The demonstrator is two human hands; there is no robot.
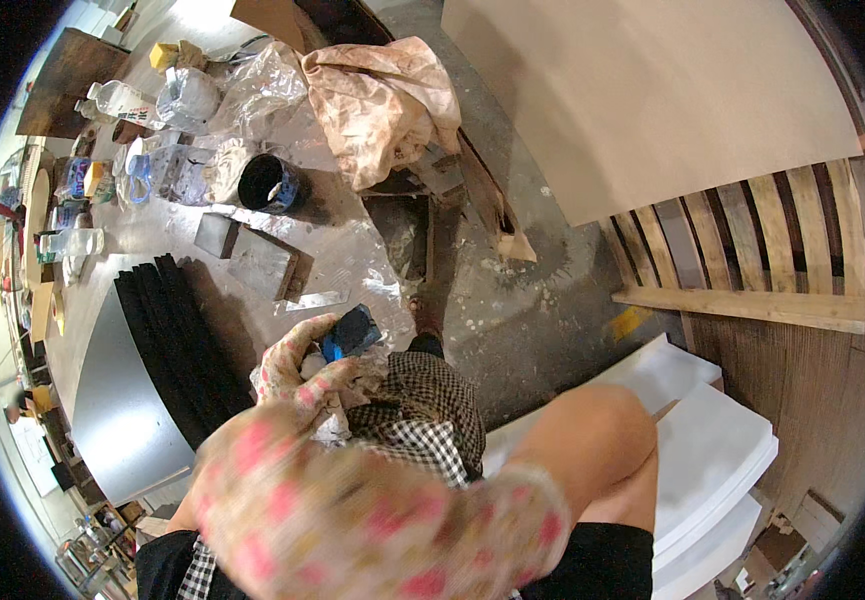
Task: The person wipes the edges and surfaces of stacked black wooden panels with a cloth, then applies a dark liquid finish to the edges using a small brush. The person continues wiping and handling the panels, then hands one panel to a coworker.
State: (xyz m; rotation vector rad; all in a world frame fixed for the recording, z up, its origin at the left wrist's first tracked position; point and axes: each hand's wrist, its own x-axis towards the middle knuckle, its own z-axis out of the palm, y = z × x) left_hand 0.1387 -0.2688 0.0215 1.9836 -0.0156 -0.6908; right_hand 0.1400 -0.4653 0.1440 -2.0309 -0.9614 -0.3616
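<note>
My forearms are in loose floral sleeves, and the nearer one is smeared by motion. The covering reaches the hands and hides much of the fingers. My left hand [288, 354] is curled beside a small dark block with a blue side [355, 331] and appears to grip it. My right hand [320, 384] is close below it, over a crumpled whitish piece [334, 415] in my lap; its fingers are not distinct. Under both hands lies a black-and-white checked apron [437, 405].
To the left stand black strips [177, 340] beside a shiny grey panel [122, 390]. Ahead are a black cup [270, 184], grey blocks [262, 262], plastic bottles [124, 103] and a stained cloth [382, 100]. White sheets [717, 440] and a slatted wooden pallet [742, 302] are on the right.
</note>
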